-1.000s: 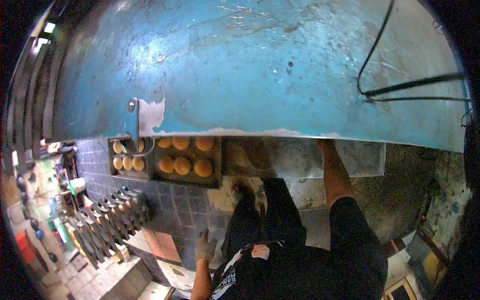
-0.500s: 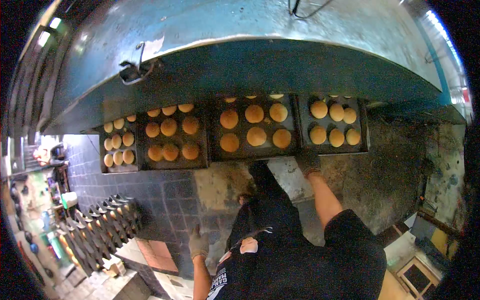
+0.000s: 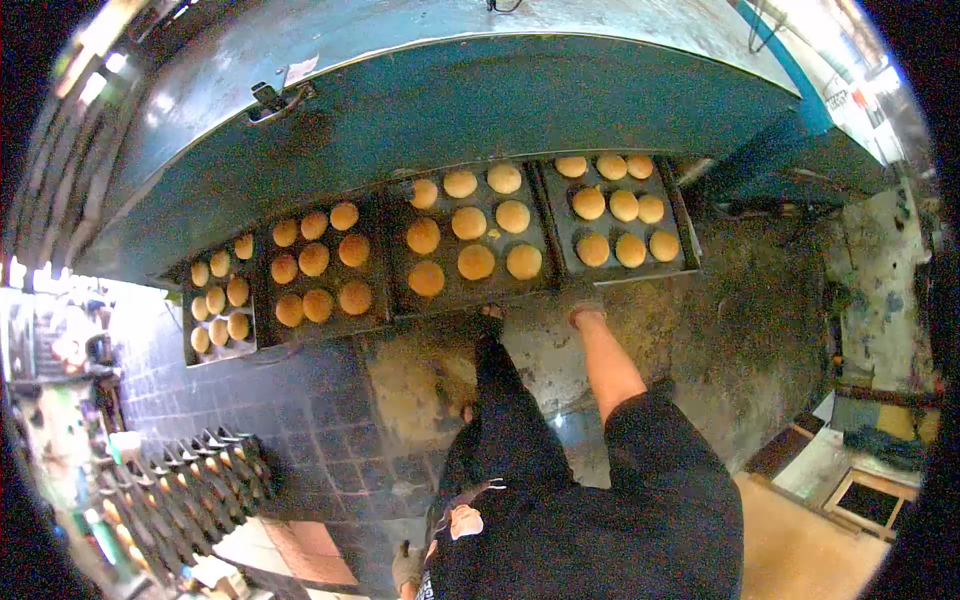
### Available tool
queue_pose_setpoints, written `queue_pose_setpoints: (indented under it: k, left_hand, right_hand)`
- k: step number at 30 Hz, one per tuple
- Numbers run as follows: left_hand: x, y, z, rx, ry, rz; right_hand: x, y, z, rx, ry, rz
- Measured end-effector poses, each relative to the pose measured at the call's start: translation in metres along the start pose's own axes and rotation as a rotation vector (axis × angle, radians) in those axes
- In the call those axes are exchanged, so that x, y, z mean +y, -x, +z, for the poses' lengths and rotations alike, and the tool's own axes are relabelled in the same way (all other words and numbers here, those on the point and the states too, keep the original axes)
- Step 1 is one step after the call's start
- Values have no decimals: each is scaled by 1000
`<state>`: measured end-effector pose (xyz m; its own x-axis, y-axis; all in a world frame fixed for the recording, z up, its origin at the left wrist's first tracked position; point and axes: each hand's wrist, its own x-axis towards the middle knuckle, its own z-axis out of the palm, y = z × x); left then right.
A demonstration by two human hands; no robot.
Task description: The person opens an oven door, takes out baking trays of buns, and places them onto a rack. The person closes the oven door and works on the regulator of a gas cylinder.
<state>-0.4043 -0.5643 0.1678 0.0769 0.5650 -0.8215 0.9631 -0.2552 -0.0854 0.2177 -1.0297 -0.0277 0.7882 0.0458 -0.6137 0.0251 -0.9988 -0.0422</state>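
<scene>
My right hand [image 3: 582,300] reaches to the front edge of the dark trays, where the right tray [image 3: 610,278] and the middle tray [image 3: 475,290] meet. Its fingers are hidden against the dark edge, so their grip is unclear. Several round golden buns [image 3: 623,206] lie in rows on each tray. The trays stand side by side under a blue metal housing [image 3: 480,100]. At the bottom, my left hand [image 3: 406,566] hangs beside my body in a light glove, fingers apart and holding nothing, away from the trays.
A slotted rack [image 3: 190,490] with dark trays stands at the lower left. A latch [image 3: 268,98] is on the blue housing. Dark tiles [image 3: 300,410] cover the floor at left. At the lower right are a tan board [image 3: 800,540] and a wooden frame [image 3: 872,500].
The housing's blue front edge has shifted up in view, and more bun rows now show. My right hand went from that edge to the trays' front edge. My left hand sits lower in view.
</scene>
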Motion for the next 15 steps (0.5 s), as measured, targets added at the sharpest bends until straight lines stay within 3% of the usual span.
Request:
queue_pose_setpoints:
  k: [4,5,6,8,9,10,13,15]
  left_hand:
    - [-5,-15,-28,63,106,80]
    - [0,-20,-35,98,167,102]
    - [18,-23,-49,112,96,63]
    - [54,-21,-79,156,224,115]
    - [65,-22,-94,194,334,167]
    - [72,-31,-107,208,351,160]
    - [102,-75,-149,250,350,210]
    - [113,-86,-169,208,581,292]
  right_hand:
    - [-22,-10,19,165,-20,-82]
    - [-36,17,-13,386,-70,-157]
    - [-62,35,-47,400,-71,-174]
    - [-145,89,-131,94,-135,-113]
    - [-179,109,-167,105,-131,-133]
    - [-213,123,-201,93,-336,-129]
    - [-320,149,-295,384,-739,-300]
    - [-389,154,-364,589,-925,-469]
